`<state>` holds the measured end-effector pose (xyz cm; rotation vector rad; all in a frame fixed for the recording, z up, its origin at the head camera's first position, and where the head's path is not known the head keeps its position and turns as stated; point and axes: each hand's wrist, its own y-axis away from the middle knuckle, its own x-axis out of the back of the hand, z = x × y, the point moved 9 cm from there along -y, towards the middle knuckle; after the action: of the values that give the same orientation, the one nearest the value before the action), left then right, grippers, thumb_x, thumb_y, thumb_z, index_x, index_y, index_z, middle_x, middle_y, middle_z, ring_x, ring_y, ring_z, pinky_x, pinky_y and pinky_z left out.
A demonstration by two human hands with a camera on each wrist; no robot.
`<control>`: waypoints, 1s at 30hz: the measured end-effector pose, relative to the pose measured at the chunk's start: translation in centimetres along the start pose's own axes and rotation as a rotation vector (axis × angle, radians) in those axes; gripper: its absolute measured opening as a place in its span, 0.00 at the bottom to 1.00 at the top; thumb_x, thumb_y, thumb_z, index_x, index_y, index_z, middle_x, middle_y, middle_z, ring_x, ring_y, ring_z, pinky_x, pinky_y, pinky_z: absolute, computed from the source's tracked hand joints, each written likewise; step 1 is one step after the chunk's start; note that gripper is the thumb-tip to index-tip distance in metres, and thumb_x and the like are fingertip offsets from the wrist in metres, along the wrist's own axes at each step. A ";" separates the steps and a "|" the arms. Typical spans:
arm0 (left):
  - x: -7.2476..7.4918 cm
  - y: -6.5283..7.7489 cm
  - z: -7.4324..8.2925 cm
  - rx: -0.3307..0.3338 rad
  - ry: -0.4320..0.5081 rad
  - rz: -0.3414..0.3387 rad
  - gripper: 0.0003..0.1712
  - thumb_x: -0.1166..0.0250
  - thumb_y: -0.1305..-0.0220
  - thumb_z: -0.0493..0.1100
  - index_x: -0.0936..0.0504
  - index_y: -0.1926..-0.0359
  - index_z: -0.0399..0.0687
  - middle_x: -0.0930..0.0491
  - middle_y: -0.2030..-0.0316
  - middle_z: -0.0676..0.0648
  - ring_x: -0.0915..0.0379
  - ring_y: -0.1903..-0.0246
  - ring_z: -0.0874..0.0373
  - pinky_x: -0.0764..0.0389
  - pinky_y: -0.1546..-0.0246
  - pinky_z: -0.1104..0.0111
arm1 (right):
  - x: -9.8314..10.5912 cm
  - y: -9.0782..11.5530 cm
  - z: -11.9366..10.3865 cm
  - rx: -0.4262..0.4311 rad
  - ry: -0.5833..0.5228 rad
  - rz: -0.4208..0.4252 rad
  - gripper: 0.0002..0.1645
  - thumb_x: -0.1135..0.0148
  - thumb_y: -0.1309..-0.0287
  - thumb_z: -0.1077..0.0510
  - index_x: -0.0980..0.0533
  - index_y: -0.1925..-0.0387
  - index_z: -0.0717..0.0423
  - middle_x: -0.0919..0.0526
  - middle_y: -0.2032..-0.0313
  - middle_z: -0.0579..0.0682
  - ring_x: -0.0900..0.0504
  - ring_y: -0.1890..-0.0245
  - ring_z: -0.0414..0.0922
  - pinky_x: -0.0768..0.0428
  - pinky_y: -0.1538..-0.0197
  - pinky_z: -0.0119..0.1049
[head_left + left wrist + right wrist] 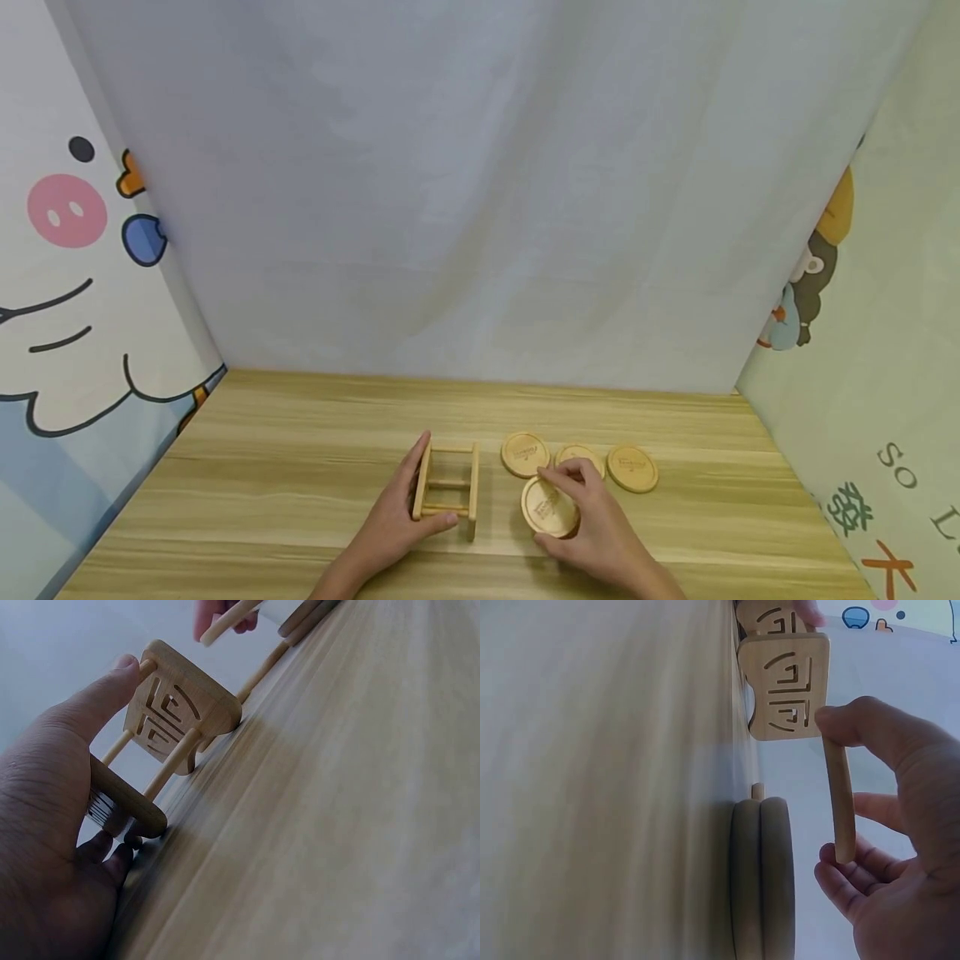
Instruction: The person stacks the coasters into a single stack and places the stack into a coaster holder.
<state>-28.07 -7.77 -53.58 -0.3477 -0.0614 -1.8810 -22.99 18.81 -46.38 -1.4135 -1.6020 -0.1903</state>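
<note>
My left hand (392, 515) grips a small wooden coaster rack (473, 493) by its left end, with the thumb along the near side. The rack's end panel (180, 697) has cut-out lines, and thin rods join it to the other panel. Between thumb and fingers, my right hand (596, 527) holds a round wooden coaster (550, 507), raised above the table to the right of the rack. In the right wrist view the held coaster (838, 799) appears edge-on, apart from two stacked coasters (778, 877) below it.
Behind the right hand lie more round coasters: one at the left (525, 455), one in the middle (576, 452) partly hidden by the fingers, and one at the right (632, 468). The wood-grain table (315, 442) ends at a pale curtain (480, 250); printed cloths hang at both sides.
</note>
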 end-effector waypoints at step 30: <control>0.0 -0.1 -0.3 0.007 0.005 0.008 0.70 0.16 0.34 0.49 0.57 0.07 0.63 0.54 0.11 0.40 0.39 0.19 0.35 0.23 0.30 0.52 | 2.8 2.6 2.5 -0.132 0.081 0.079 0.48 0.03 0.65 0.53 0.13 0.38 0.57 0.22 0.45 0.45 0.22 0.46 0.44 0.14 0.45 0.43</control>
<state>-28.20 -7.80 -53.81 -0.3378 -0.0629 -1.8736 -21.83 23.19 -46.88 -1.5474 -1.4867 -0.3075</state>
